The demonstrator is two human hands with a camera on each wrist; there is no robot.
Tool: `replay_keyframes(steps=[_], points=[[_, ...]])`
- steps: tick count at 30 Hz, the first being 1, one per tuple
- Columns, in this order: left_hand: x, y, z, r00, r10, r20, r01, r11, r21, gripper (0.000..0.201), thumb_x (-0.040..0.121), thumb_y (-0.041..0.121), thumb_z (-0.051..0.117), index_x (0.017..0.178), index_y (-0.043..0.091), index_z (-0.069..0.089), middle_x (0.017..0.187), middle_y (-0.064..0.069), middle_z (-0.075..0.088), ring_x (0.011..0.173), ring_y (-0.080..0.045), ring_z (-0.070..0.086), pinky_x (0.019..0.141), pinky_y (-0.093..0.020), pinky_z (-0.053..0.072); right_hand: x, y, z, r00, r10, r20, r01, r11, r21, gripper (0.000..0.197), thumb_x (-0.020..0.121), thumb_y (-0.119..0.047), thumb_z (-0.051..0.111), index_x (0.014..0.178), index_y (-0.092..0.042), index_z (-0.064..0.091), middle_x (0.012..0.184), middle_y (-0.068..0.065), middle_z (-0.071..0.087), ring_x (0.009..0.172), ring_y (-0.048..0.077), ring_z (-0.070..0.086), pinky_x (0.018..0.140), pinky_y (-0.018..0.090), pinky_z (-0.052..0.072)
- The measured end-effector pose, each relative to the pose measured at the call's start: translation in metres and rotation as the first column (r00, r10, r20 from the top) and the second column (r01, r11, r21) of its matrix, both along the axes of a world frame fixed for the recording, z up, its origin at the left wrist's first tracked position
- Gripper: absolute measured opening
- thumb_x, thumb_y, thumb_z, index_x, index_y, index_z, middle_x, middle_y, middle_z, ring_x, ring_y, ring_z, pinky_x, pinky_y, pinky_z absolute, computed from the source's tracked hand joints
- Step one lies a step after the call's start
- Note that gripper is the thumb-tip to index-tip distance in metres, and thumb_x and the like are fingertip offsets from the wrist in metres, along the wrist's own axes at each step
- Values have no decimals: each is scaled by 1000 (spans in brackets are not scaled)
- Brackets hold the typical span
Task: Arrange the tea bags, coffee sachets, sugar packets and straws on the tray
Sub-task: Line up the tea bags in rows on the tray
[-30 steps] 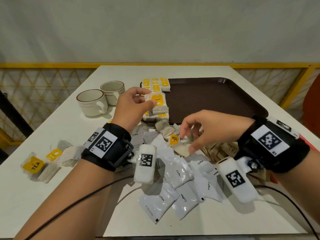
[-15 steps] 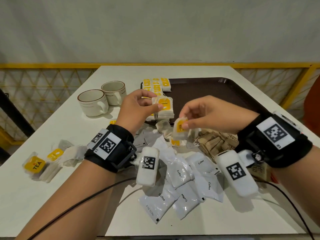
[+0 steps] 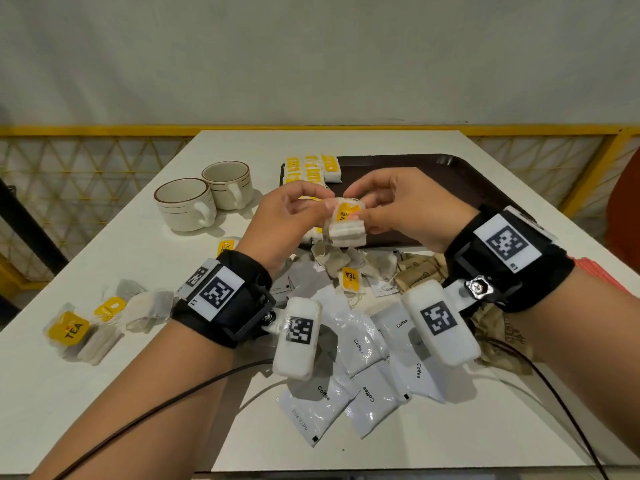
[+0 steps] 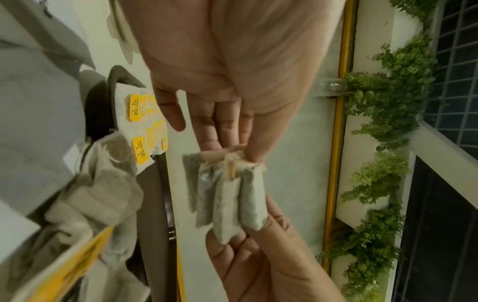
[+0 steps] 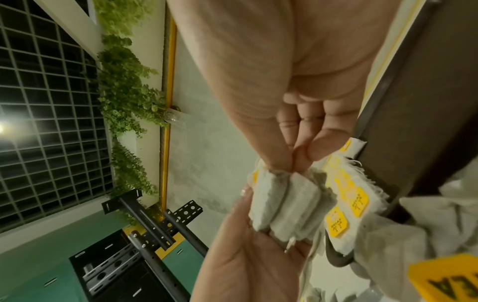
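Tea bag stack held in both hands above the near-left rim of the tray (image 3: 450,168).

Your left hand (image 3: 287,220) and right hand (image 3: 405,209) both pinch the small stack of tea bags (image 3: 346,228), fingers (image 4: 254,141) closed on its top edge. Square the bags flush and keep the tags on top before you set them beside the row of tea bags (image 3: 311,168) already at the tray's far-left corner. Legible: "TEA" on loose yellow tags (image 3: 349,277); "Coffee" on the white sachets (image 3: 360,344) on the desk (image 3: 104,237) nearer you than the tray.

Two cups (image 3: 204,199), one tray (image 3: 460,174), five coffee sachets (image 3: 360,344) visible.
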State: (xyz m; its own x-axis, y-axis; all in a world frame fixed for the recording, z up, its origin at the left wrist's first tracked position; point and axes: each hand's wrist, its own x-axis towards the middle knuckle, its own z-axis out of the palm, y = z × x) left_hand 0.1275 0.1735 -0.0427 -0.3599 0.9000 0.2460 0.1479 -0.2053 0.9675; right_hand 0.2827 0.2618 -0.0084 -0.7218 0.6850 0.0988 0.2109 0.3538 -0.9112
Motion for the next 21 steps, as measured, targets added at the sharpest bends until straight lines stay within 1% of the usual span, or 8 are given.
replay_keyframes(steps=[2, 4, 6, 8, 11, 13, 17, 21], points=[[1, -1, 1, 1000, -12, -21, 12, 1000, -10, 17, 80, 14, 74, 94, 17, 66, 84, -18, 70, 78, -19, 64, 81, -35, 51, 0, 2, 0, 1000, -3, -10, 3, 1000, -30, 25, 79, -1, 72, 102, -8, 65, 80, 13, 65, 70, 17, 62, 65, 24, 55], [2, -1, 0, 998, -41, -38, 40, 999, -24, 25, 77, 9, 76, 99, 16, 65, 83, -26, 65, 78, -25, 60, 82, -39, 51, 2, 3, 1, 1000, 9, -3, -9, 997, -72, 30, 77, -1, 73, 105, -4, 64, 81, 14, 66, 71, 18, 63, 66, 25, 56], [0, -1, -1, 999, -16, -51, 15, 1000, -15, 26, 78, 4, 74, 98, 16, 63, 77, -22, 61, 73, -25, 54, 73, -32, 50, 7, 8, 4, 998, 22, 57, -18, 997, -74, 29, 77, 0, 73, 104, -6, 65, 82, 10, 70, 70, 14, 65, 65, 22, 56], [-5, 0, -1, 996, 61, -63, -61, 998, 4, 24, 79, 5, 73, 98, 16, 63, 72, -16, 55, 69, -23, 48, 63, -25, 44, 12, 15, 8, 977, 27, 213, -29, 1000, 4, 24, 78, -3, 74, 100, -10, 66, 87, 8, 72, 73, 13, 66, 67, 21, 56], [-11, 2, -2, 989, 144, -41, -143, 989, 26, 22, 80, 6, 72, 96, 17, 62, 70, -9, 59, 66, -17, 55, 66, -22, 46, 15, 20, 4, 827, 21, 562, -172, 961, 217, 23, 77, -15, 77, 97, -17, 68, 88, -1, 73, 82, 13, 69, 79, 25, 55], [-13, 2, -2, 986, 161, -38, -160, 987, 35, 22, 80, 5, 72, 94, 17, 61, 65, -1, 60, 62, -10, 57, 69, -21, 48, 10, 14, -4, 729, 13, 685, -290, 911, 292, 28, 75, -22, 79, 100, -18, 67, 90, -4, 71, 85, 12, 68, 81, 26, 54], [-13, 4, -4, 985, 164, -44, -162, 986, 45, 21, 80, 4, 71, 93, 17, 61, 59, 9, 62, 61, -5, 60, 70, -20, 48, 1, 5, -13, 676, -22, 737, -366, 858, 361, 44, 71, -32, 81, 109, -19, 63, 101, -4, 64, 93, 13, 61, 83, 28, 52], [-13, 4, -5, 983, 178, -44, -175, 983, 55, 21, 80, 4, 72, 92, 16, 61, 62, 6, 61, 61, -6, 59, 67, -17, 49, -6, 0, -18, 640, -40, 767, -402, 834, 379, 49, 72, -32, 81, 114, -18, 59, 105, -3, 59, 95, 15, 58, 83, 29, 51]])
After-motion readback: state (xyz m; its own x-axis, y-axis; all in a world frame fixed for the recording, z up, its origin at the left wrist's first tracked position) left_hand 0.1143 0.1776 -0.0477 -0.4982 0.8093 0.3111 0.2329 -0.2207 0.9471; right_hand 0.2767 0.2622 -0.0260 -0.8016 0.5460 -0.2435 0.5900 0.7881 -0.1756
